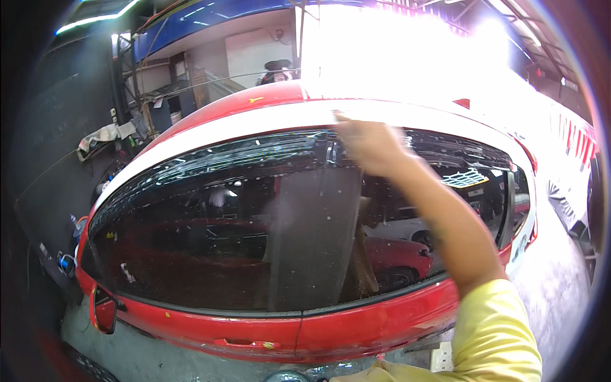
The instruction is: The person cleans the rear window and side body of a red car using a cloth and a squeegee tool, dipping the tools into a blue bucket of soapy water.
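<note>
My right hand (370, 145) is raised over the top of the side windows of a red car (229, 329), close to the roof edge. It is blurred by motion, and I cannot tell whether its fingers hold anything. A bright white band (229, 125) runs along the roof side; glare hides whether it is a covering or a reflection. Below the hand, dark side glass (191, 267) carries small droplets or specks and reflects the room. My left hand is out of view.
The car's side mirror (103, 311) juts out at the lower left. A door handle (243, 343) has a yellow mark beside it. Near my feet are a round container (286, 376) and a pale block with holes (441, 357). A cloth (98, 137) hangs by the dark wall.
</note>
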Available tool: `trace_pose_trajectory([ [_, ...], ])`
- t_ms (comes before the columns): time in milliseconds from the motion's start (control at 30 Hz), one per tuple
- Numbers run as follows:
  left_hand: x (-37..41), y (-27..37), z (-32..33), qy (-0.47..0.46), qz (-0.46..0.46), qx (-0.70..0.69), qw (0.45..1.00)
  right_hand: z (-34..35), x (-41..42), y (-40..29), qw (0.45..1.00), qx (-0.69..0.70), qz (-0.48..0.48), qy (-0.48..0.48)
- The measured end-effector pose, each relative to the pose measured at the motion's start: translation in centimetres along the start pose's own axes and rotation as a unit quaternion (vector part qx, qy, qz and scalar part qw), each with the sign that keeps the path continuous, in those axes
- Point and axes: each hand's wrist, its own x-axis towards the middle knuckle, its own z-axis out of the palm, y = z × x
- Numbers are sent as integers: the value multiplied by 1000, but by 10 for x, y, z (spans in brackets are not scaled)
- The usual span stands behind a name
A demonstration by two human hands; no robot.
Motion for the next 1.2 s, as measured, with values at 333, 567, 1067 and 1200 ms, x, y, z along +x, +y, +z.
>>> trace_pose_trajectory([
  [333,4,10,13,9,17,-12,1000,44,33,-78,995,-73,-45,52],
  [567,-3,3,13,27,13,-30,999,25,38,26,996,82,-29,24],
  [1067,13,3,24,16,34,-32,999,71,122,-118,981,43,-187,-29],
  [1200,11,-17,24,19,25,-51,998,17,61,60,997,-8,-76,-7],
])
